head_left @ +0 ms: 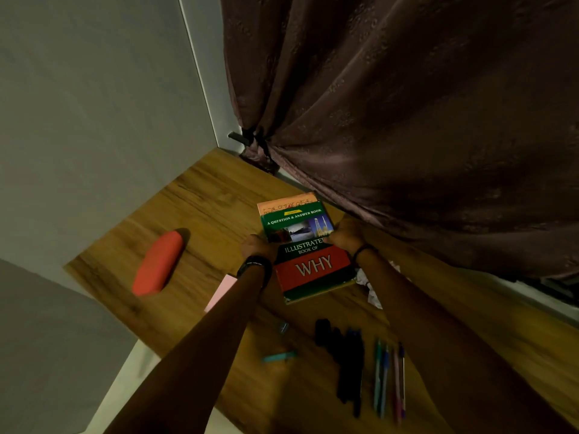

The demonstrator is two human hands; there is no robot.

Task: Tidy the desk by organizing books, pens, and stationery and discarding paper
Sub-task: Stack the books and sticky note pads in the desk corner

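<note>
Head view. Green-and-red hardback book (313, 267) lies atop an orange-covered book (282, 203) at the far side of the wooden desk (194, 208), beside the dark brown curtain (407, 120). Left hand (255, 247) grasps its left edge, right hand (344, 234) its right edge. Judgement: stiff, fairly heavy, glossy cover possibly slick; an opposite-edge hold, thumbs on top, looks soundest.

Dim light. Wooden desk (194, 195) set into far corner, flanked by grey wall (94, 104) left, brown curtain (407, 120) right (gathered by a dark tie (250, 136)). Pale floor (131, 380) seen near left.
</note>
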